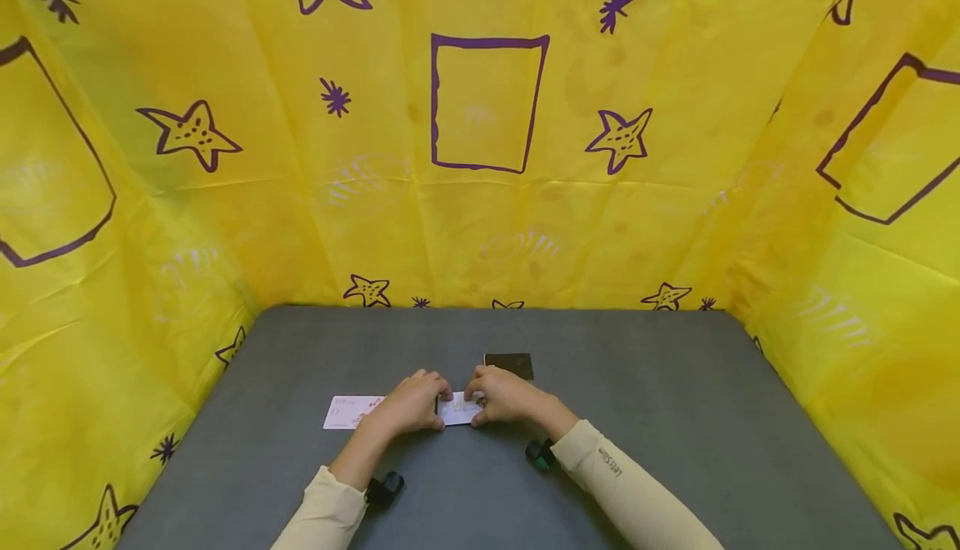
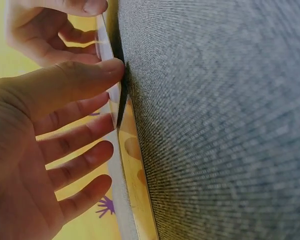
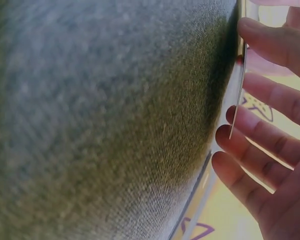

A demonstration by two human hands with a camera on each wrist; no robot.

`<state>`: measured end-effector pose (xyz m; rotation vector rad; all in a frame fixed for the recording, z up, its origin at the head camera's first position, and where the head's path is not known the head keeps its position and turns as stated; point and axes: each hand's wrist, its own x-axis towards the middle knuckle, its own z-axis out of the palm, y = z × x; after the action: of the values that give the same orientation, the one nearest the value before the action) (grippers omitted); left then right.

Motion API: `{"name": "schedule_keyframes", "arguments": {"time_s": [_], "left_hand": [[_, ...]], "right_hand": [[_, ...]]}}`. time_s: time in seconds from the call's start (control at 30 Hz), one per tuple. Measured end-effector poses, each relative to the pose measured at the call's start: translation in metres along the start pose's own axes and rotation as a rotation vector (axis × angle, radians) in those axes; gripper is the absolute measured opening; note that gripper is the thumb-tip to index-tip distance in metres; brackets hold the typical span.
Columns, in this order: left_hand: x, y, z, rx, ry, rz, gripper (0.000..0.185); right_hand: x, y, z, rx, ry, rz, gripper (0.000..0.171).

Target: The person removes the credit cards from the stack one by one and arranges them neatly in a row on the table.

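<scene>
Between the two grips, near the front middle of the grey counter [image 1: 637, 417], lies a white card [image 1: 459, 409]: the left hand [image 1: 408, 404] pinches its left end and the right hand [image 1: 504, 394] its right end, fingertips curled onto the edges, probably to steady or lift the thin sheet. Just left of them a pink card [image 1: 348, 412] lies flat; a dark card [image 1: 509, 363] rests just behind the right hand.

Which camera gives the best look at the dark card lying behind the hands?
The head view: the dark card lies flat on the grey table, just beyond the right hand, whole and unobstructed. The left wrist and right wrist views show only table surface, fingers and a pale card's edge; the dark card is not visible there.
</scene>
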<state>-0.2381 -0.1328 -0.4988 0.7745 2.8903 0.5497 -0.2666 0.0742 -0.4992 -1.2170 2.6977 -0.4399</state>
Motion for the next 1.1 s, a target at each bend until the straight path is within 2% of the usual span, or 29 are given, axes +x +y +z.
{"name": "schedule_keyframes", "arguments": {"time_s": [0.43, 0.77, 1.1], "left_hand": [[-0.0026, 0.0000, -0.0017, 0.015, -0.012, -0.008, 0.030], [-0.0053, -0.0033, -0.0034, -0.034, -0.014, -0.010, 0.028], [-0.0075, -0.0067, -0.0025, -0.034, -0.007, -0.021, 0.029]], "right_hand": [[0.0032, -0.0049, 0.0047, -0.056, 0.005, -0.011, 0.032], [0.0028, -0.0063, 0.0066, -0.067, 0.014, -0.015, 0.032], [0.0021, -0.0058, 0.0086, -0.074, 0.019, -0.019, 0.031]]}}
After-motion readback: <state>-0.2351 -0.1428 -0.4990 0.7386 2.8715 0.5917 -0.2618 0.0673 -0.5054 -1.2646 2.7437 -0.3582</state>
